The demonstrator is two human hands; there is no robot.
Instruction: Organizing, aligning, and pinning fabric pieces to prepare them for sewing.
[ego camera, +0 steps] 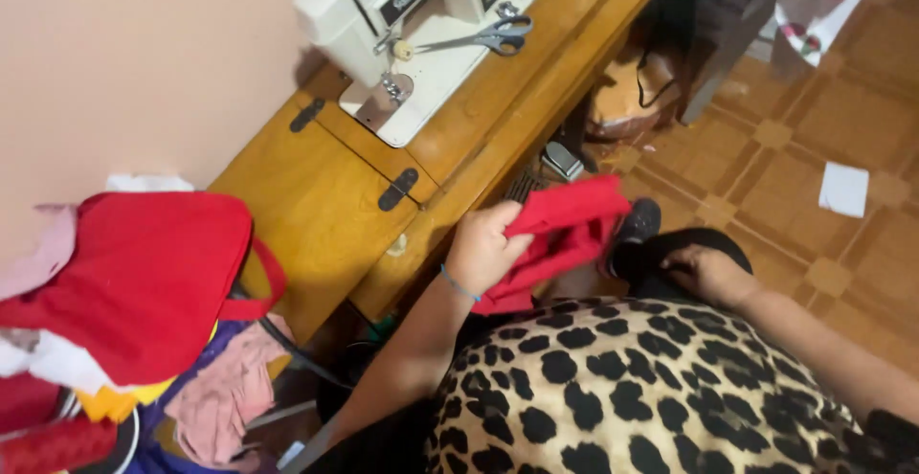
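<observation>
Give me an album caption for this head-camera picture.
Left hand clutching red fabric beside a wooden sewing table; right hand resting on black cloth.

My white sewing machine (412,14) sits on the wooden table (316,196) ahead of me, scissors (483,36) lying on its bed. To my left, a red bag (144,282) tops a heap of pink cloth (225,393). A white paper (844,188) lies on the tiled floor (766,148).

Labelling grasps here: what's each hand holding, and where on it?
Left hand grips the red cloth at its bunched near edge. Right hand rests on black fabric; whether it grips cannot be told.
</observation>
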